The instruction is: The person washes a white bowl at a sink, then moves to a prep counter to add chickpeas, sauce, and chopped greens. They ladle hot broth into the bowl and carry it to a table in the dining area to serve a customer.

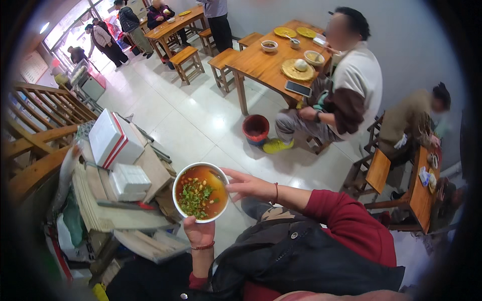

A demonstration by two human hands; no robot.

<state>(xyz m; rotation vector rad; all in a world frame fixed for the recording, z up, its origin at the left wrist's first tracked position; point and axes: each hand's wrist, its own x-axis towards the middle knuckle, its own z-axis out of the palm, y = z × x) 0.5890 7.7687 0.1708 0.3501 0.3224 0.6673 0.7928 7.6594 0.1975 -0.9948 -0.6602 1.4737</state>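
Note:
A white bowl (174,192) of orange-brown liquid is in front of me, topped with chopped green herbs (196,195) and what look like beans or peanuts. My left hand (199,230) supports it at the near side, thumb up against the rim. At the right rim, the fingers of my right hand (246,185) touch the bowl. A thin grey handle (234,201), perhaps a spoon's, shows beneath these fingers; its other end seems to lie in the liquid.
White foam boxes (107,139) sit on stacked boards (154,175) at left, beside a wooden railing (41,139). A seated person (357,90) occupies a wooden table (256,64) with plates and bowls. A red bin (256,128) stands on the tiled floor. Other people are farther off.

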